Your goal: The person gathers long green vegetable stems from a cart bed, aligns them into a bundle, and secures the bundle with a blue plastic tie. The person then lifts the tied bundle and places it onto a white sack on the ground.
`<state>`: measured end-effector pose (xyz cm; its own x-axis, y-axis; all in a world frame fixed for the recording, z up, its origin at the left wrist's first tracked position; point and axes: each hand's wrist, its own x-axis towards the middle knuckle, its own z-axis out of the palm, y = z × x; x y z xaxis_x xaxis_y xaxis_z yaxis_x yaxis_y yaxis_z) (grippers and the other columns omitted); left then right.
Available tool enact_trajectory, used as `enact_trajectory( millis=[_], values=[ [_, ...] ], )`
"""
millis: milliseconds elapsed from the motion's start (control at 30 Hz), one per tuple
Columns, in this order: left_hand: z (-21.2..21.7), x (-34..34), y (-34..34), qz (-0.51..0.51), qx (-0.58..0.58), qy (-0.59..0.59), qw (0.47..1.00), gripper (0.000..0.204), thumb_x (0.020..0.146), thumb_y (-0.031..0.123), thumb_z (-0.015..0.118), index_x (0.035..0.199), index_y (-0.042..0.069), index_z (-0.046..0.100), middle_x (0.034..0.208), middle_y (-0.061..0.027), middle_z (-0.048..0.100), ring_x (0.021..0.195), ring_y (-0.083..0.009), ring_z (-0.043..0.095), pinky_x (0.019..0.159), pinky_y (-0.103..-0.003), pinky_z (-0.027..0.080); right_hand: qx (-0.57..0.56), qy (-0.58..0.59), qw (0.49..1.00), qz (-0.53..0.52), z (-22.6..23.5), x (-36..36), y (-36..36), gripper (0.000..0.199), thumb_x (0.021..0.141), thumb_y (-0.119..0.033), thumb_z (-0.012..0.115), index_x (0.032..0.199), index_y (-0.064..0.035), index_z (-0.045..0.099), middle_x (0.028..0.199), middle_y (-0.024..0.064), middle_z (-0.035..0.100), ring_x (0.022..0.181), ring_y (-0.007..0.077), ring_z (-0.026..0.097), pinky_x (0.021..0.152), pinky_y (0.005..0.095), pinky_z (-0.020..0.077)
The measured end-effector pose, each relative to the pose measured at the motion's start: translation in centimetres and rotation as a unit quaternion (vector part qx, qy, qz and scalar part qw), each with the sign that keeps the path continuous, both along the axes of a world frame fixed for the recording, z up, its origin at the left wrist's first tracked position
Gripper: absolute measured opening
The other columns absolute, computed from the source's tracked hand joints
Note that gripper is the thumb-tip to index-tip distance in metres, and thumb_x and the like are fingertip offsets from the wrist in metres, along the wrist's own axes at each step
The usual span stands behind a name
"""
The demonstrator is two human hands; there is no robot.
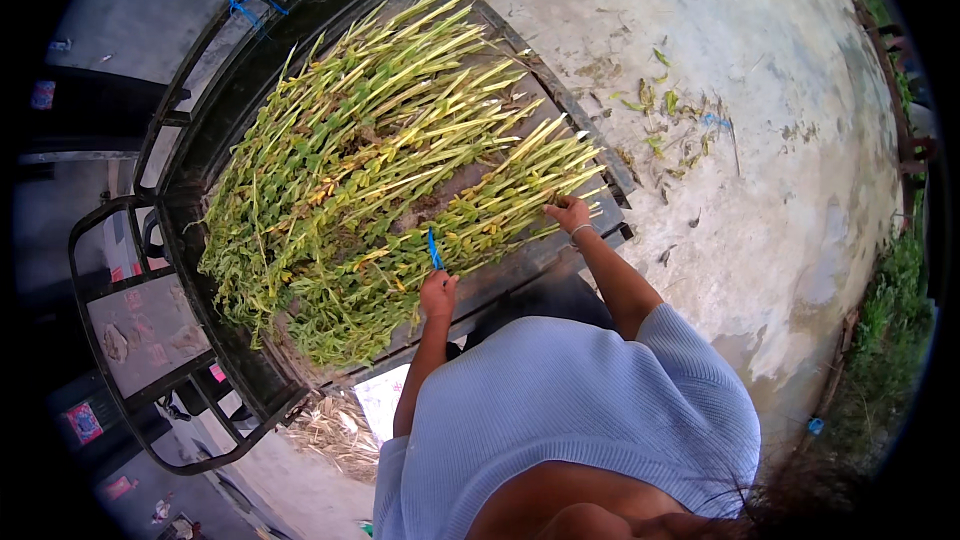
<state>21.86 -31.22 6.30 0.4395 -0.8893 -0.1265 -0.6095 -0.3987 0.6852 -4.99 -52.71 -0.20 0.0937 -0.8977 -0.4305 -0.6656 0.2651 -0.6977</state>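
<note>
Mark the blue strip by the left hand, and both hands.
Blue strip [434, 249]: head view, its middle.
Left hand [437, 295]: head view, middle of hand.
Right hand [570, 214]: head view, middle of hand.

You cannot make out the fingertips of your left hand [437, 295]; they curl from view at the lower end of the blue strip [434, 248], so its hold there is unclear. Your right hand [570, 213], right of centre, shows too small to tell what it grips. The plant stalks [400, 130] cover most of the cart bed [465, 180], and your blue sweater [580, 390], cut off by the lower edge, hides part of your dark trousers [545, 305]. At lower left, your forearm overlaps the white sheet [378, 405]. Dark hair [825, 490] blurs at lower right; the small blue object [815, 426] above it is unidentifiable.
</note>
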Motion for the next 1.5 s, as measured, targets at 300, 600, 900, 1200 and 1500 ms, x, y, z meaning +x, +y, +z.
enact_trajectory(
  millis=[300,600,900,1200,1500],
  values=[
    [-1.2,-0.1,0.6,0.010,-0.012,-0.002,1.000,0.022,0.068,0.013,0.069,0.061,0.002,0.051,0.060,-0.0121,0.049,0.055,-0.0286,0.049,0.052,-0.036,0.039,0.218,-0.173,0.960,-0.017,6.3,-14.0,-4.8,0.014,0.076,-0.013,0.065,0.069,-0.0041,0.056,0.051,0.0016,0.049,0.039,0.0106,0.045,0.037,0.0263,0.0362],
    [-1.5,-0.5,0.4,0.025,-0.018,0.010,0.999,0.023,0.069,0.015,0.069,0.062,0.002,0.051,0.058,-0.0118,0.047,0.052,-0.0267,0.047,0.051,-0.035,0.038,-0.120,0.556,0.822,0.018,17.9,-37.4,-16.8,0.038,0.069,-0.031,0.068,0.084,0.0027,0.058,0.093,0.0207,0.061,0.100,0.0351,0.052,0.081,0.0404,0.0463],
    [-0.3,-1.7,0.8,0.060,-0.020,-0.061,0.996,0.023,0.066,0.015,0.069,0.061,0.005,0.049,0.064,-0.0120,0.049,0.058,-0.0314,0.048,0.053,-0.039,0.038,-0.229,-0.017,0.910,0.344,13.3,-1.8,-9.7,0.011,0.072,-0.011,0.062,0.068,-0.0035,0.055,0.065,0.0142,0.056,0.062,0.0326,0.056,0.054,0.0380,0.0440],
    [0.3,-2.3,-0.2,0.181,-0.089,0.018,0.979,0.018,0.067,0.010,0.067,0.062,0.003,0.051,0.064,-0.0107,0.052,0.058,-0.0276,0.050,0.052,-0.034,0.040,0.376,-0.254,0.835,0.311,6.5,16.7,10.4,0.012,0.076,-0.010,0.053,0.083,-0.0049,0.061,0.068,0.0100,0.063,0.058,0.0175,0.062,0.058,0.0306,0.0512],
    [0.4,-3.5,-0.3,0.308,-0.106,0.131,0.936,0.016,0.076,0.012,0.065,0.066,0.004,0.055,0.063,-0.0046,0.056,0.055,-0.0140,0.051,0.051,-0.025,0.040,0.130,-0.239,0.869,0.412,1.3,16.9,12.3,0.012,0.076,-0.011,0.056,0.082,-0.0009,0.060,0.064,0.0132,0.061,0.052,0.0241,0.060,0.051,0.0328,0.0480]
  ],
)
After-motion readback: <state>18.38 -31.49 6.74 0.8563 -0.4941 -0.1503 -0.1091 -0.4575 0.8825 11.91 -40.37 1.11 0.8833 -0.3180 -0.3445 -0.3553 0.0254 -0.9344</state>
